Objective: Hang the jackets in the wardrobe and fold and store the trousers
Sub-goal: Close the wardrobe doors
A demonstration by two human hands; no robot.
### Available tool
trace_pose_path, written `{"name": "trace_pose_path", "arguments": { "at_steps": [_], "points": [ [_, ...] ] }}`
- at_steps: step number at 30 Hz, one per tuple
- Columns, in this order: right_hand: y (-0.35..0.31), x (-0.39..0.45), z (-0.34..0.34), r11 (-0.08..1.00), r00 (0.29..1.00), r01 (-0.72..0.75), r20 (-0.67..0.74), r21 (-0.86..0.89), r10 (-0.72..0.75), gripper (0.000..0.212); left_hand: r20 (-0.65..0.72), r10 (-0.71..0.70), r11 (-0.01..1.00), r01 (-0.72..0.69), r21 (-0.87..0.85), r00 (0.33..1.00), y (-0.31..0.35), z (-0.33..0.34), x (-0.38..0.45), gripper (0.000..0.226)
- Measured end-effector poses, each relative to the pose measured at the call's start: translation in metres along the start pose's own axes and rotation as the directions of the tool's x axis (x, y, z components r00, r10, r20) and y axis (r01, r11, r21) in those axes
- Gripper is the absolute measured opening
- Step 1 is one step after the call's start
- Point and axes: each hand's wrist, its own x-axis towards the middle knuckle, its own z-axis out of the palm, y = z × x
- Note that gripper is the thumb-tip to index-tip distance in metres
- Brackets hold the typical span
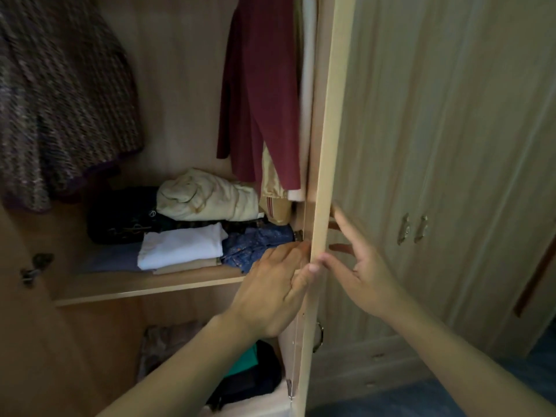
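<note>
Wardrobe (180, 70): open on the left side, its pale wood door (323, 145) seen edge-on in the middle of the view.
Left hand (270, 284): flat against the inner face of the door near its edge, fingers stretched out and closed on nothing; the thumb lies at the door's edge.
Right hand (361, 272): on the outer side of the same door, fingers spread wide (blurred), fingertips at or just off the wood; this grip holds nothing either.
Jackets: a maroon jacket (261, 94) hangs at the right end of the hanging space, just beside the door, with a cream garment (272, 176) showing below its hem; a knitted brown garment (60, 100) hangs at the far left.
Shelf (144, 285): carries folded clothes, namely a white piece (183, 245) on a beige one, blue patterned fabric (255, 242) just beside the left hand, a cream bundle (207, 197) on dark items behind.
Lower compartment: dark and green clothing (249, 374), partly hidden by the left forearm.
Neighbouring doors (451, 145): shut, two metal handles (412, 228) side by side.
</note>
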Motion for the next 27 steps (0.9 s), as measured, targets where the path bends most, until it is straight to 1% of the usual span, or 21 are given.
{"name": "trace_pose_path", "arguments": {
  "at_steps": [3, 7, 9, 11, 13, 17, 20, 21, 23, 24, 26, 27],
  "points": [
    [-0.004, 0.013, 0.023, 1.000, 0.999, 0.007, 0.042, -0.015, -0.007, 0.080, 0.019, 0.007, 1.000, -0.007, -0.007, 1.000, -0.027, -0.008, -0.009, 0.066],
    [-0.012, 0.036, 0.054, 0.999, 0.998, -0.017, 0.061, -0.046, 0.020, 0.088, 0.037, 0.036, 0.998, -0.038, 0.056, 0.999, -0.059, -0.028, -0.020, 0.071],
    [-0.016, 0.050, 0.070, 0.998, 0.997, -0.037, 0.061, -0.059, 0.041, 0.095, 0.047, 0.009, 0.996, -0.013, 0.091, 0.999, -0.074, -0.042, -0.024, 0.073],
    [-0.021, 0.065, 0.089, 0.996, 0.997, -0.059, 0.052, -0.062, 0.062, 0.098, 0.052, -0.008, 0.994, 0.002, 0.112, 0.999, -0.090, -0.055, -0.028, 0.070],
    [-0.025, 0.080, 0.111, 0.996, 0.998, -0.054, 0.023, -0.076, 0.056, 0.097, 0.053, -0.025, 0.994, 0.020, 0.104, 0.998, -0.109, -0.065, -0.031, 0.063],
    [-0.028, 0.106, 0.154, 0.987, 0.997, -0.072, -0.046, -0.146, 0.066, 0.092, 0.037, -0.135, 0.990, 0.133, 0.056, 0.990, -0.154, -0.082, -0.029, 0.056],
    [-0.027, 0.126, 0.178, 0.968, 0.996, -0.076, -0.055, -0.240, 0.065, 0.094, 0.026, -0.193, 0.979, 0.191, 0.067, 0.981, -0.185, -0.092, -0.022, 0.069],
    [-0.026, 0.132, 0.184, 0.962, 0.996, -0.082, -0.059, -0.261, 0.069, 0.097, 0.028, -0.215, 0.975, 0.212, 0.069, 0.976, -0.194, -0.094, -0.019, 0.070],
    [-0.024, 0.144, 0.195, 0.954, 0.994, -0.097, -0.074, -0.283, 0.080, 0.106, 0.030, -0.249, 0.967, 0.246, 0.066, 0.968, -0.208, -0.096, -0.014, 0.070],
    [-0.022, 0.151, 0.199, 0.949, 0.994, -0.095, -0.081, -0.300, 0.074, 0.111, 0.025, -0.255, 0.965, 0.253, 0.065, 0.967, -0.213, -0.098, -0.013, 0.075],
    [-0.019, 0.165, 0.204, 0.925, 0.996, -0.052, -0.090, -0.377, 0.020, 0.121, 0.020, -0.257, 0.964, 0.255, 0.071, 0.966, -0.225, -0.099, -0.010, 0.088],
    [-0.016, 0.172, 0.204, 0.909, 0.996, -0.025, -0.090, -0.416, -0.014, 0.125, 0.018, -0.254, 0.964, 0.252, 0.082, 0.967, -0.230, -0.100, -0.009, 0.089]
  ]
}}
